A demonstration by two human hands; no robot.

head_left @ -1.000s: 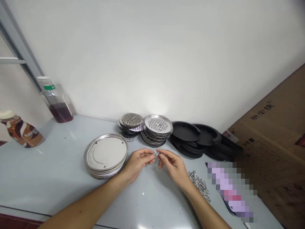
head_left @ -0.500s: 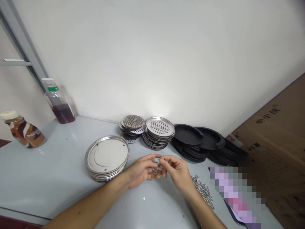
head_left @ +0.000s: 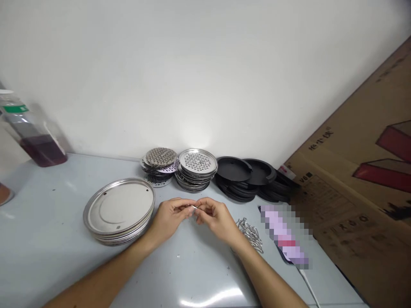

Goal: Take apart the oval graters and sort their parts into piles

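Note:
Over the middle of the table, my left hand [head_left: 171, 217] and my right hand [head_left: 215, 217] meet at the fingertips. Both are closed in a pinch on one small shiny metal piece [head_left: 194, 208]; the fingers cover most of it, so its exact kind does not show. Beside my left wrist sits a stack of round metal plates [head_left: 120, 205], the top one with small holes near its rim. A loose pile of bent metal wire clips [head_left: 250, 234] lies just right of my right wrist.
Along the wall stand perforated grater discs [head_left: 160, 158], rimmed metal grater plates [head_left: 198, 162] and black round trays [head_left: 234, 170]. A pixelated phone-like object [head_left: 284, 239] with a white cable [head_left: 308, 282] lies right, before a cardboard box [head_left: 353, 205]. A bottle of dark liquid [head_left: 41, 145] stands far left.
My left fingers, spread before, have closed on the small metal piece, and the hands have come together. The view has swung right, so everything sits further left.

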